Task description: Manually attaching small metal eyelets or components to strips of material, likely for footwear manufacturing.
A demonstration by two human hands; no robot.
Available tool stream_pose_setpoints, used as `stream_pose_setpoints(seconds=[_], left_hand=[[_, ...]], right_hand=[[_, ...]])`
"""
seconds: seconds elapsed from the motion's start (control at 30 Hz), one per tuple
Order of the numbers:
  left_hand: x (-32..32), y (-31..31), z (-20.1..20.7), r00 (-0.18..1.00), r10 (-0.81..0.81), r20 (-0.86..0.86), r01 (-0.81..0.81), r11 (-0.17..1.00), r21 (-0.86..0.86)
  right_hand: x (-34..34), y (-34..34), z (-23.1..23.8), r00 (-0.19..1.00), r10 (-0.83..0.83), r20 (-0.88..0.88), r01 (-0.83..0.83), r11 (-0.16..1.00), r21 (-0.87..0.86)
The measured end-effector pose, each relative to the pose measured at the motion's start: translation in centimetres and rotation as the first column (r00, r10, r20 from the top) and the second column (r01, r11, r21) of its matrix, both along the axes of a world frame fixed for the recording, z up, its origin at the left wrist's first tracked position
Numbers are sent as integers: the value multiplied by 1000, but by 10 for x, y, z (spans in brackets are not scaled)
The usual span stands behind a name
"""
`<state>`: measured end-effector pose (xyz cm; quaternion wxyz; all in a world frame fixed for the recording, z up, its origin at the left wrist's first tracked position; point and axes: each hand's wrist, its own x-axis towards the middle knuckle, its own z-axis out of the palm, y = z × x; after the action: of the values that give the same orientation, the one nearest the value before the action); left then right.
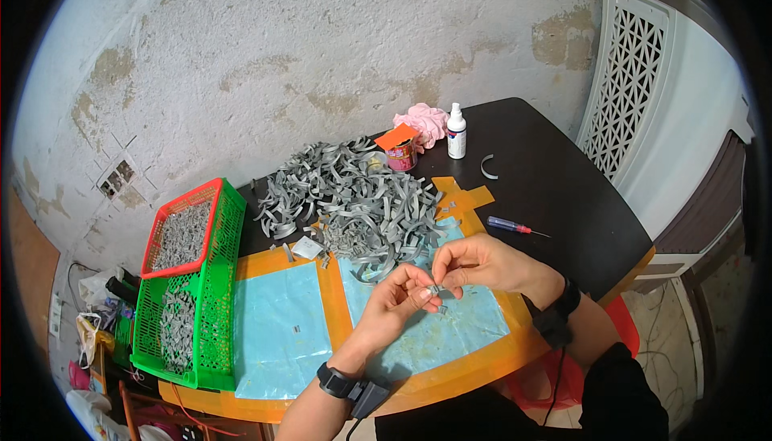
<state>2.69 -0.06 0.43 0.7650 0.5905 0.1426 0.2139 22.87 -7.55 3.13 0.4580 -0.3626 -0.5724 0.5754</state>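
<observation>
My left hand [394, 303] and my right hand [485, 262] meet above the blue sheet [474, 330], fingertips pinched together. Between them is a small grey piece [435, 289], mostly covered by the fingers, so its exact kind does not show. Just below the fingertips lies another small grey piece [443, 309]. Beyond my hands rises a big heap of curved grey strips [378, 208]. On the second blue sheet [273, 361], to the left, sits one more tiny grey piece [296, 328].
At the left stand a green basket [213, 312] and a red-rimmed basket [149, 252], both with small grey pieces. Behind the heap are a can [401, 156], a pink cloth [426, 122] and a white bottle [457, 135]. A screwdriver [509, 225] lies on the right.
</observation>
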Motion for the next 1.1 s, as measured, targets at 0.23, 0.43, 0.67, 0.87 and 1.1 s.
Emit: stream_pose_setpoints(seconds=[0.23,0.43,0.67,0.87,1.1], left_hand=[[0,-1,-2,998,44,33,-44,999,18],[2,-2,-5,993,80,84,-85,994,63],[3,-6,-3,990,109,87,-116,990,78],[2,-5,-6,995,73,73,-81,991,108],[1,-6,2,995,63,78,-63,998,8]], right_hand=[[-5,3,-1,992,-90,-88,85,995,-59],[-6,4,-7,975,-139,-173,130,989,-65],[-5,6,-11,969,-102,-226,86,993,-82],[-4,7,-14,977,-110,-180,94,991,-90],[-8,3,-9,971,-202,-125,202,979,-13]])
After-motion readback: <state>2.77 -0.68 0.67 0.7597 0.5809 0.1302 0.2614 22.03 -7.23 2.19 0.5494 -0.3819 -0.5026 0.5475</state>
